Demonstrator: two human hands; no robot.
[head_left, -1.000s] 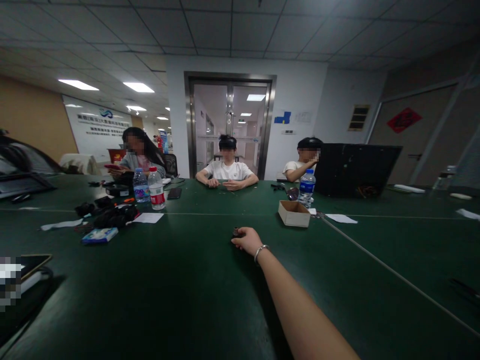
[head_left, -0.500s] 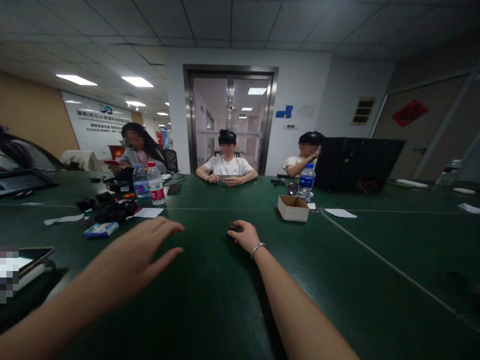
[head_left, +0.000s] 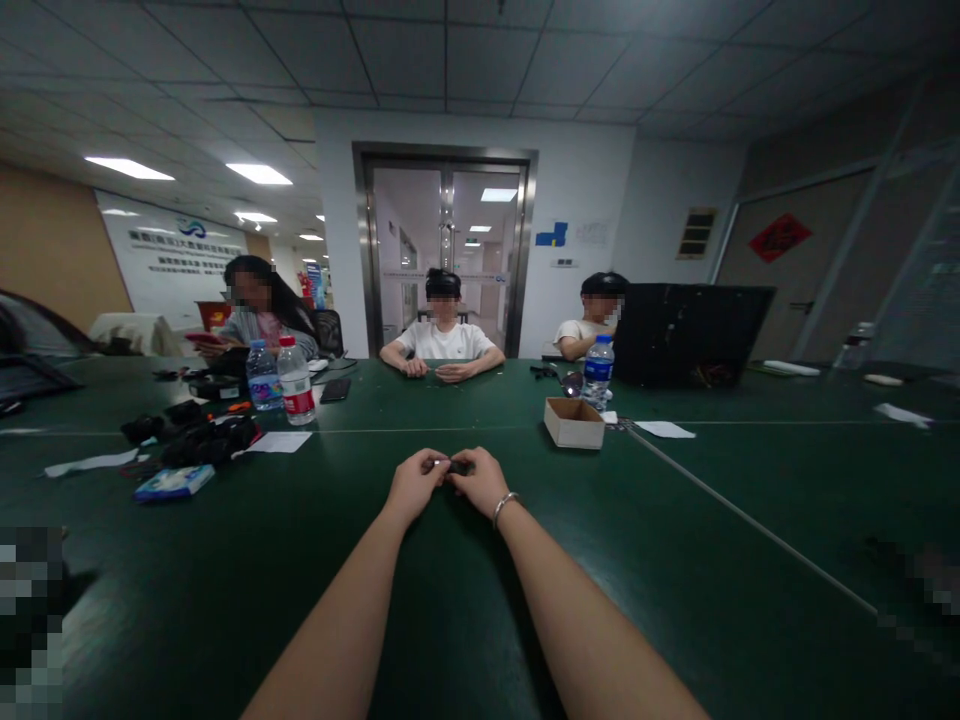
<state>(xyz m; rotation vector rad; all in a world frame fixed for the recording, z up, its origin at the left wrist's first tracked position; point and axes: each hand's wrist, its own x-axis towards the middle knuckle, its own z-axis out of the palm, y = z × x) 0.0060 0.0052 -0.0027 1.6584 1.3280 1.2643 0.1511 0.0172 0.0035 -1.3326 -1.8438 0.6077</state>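
Both my arms reach forward over the dark green table (head_left: 420, 600). My left hand (head_left: 412, 484) and my right hand (head_left: 481, 480) meet at the table's middle, fingers curled together around a small dark object (head_left: 454, 466) pinched between their fingertips. A thin bracelet (head_left: 503, 503) sits on my right wrist. The object is too small to name.
An open cardboard box (head_left: 574, 422) stands just beyond my hands to the right, with a water bottle (head_left: 598, 372) behind it. Two bottles (head_left: 288, 379), dark gear (head_left: 202, 438) and a blue packet (head_left: 174, 482) lie at left. Three people sit across the table; a black laptop lid (head_left: 690, 333) stands at right.
My left arm came into view and swung right until its hand joined my right hand on the small dark object. My right hand stayed near the table's middle.
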